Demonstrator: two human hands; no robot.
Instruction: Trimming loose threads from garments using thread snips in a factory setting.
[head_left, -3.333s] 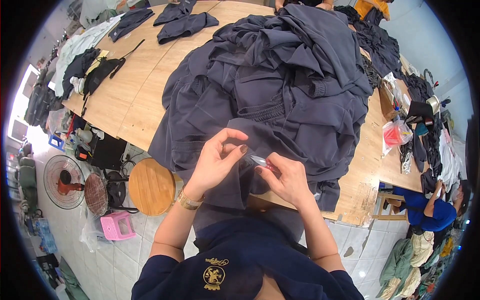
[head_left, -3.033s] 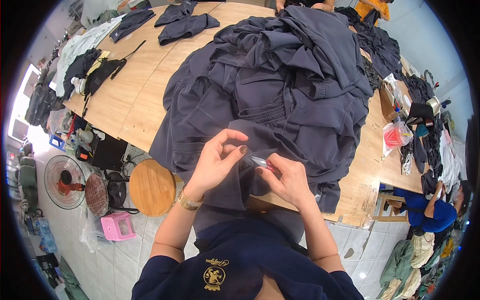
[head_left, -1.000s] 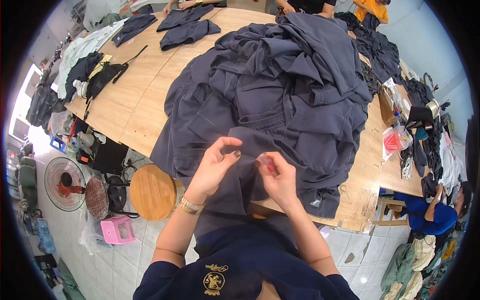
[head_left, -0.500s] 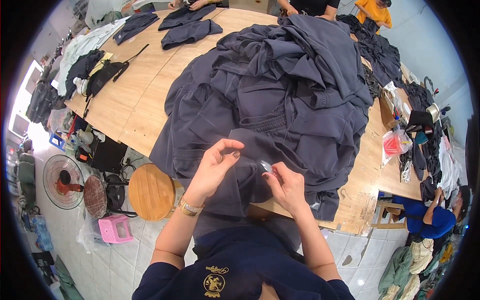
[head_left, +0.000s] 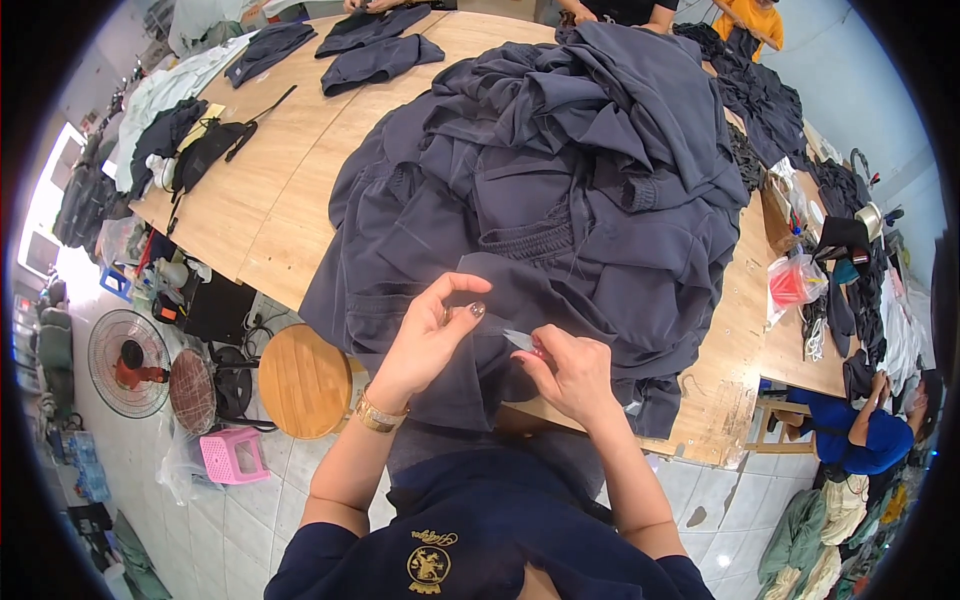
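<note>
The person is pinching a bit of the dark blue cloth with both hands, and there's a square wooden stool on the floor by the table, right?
Nearly. The wooden stool is round, not square, as the head view shows. The rest holds: the left hand and right hand both pinch a bit of the dark blue cloth, and the stool stands on the floor by the table.

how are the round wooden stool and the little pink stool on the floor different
The round wooden stool has a circular, plain wood-coloured seat; the pink stool is squarish and bright pink plastic. The wooden one looks clearly bigger and sits close to the wooden table edge; the pink one sits further out on the tiles. Both stand upright on the tiled floor with nothing on them.
</note>
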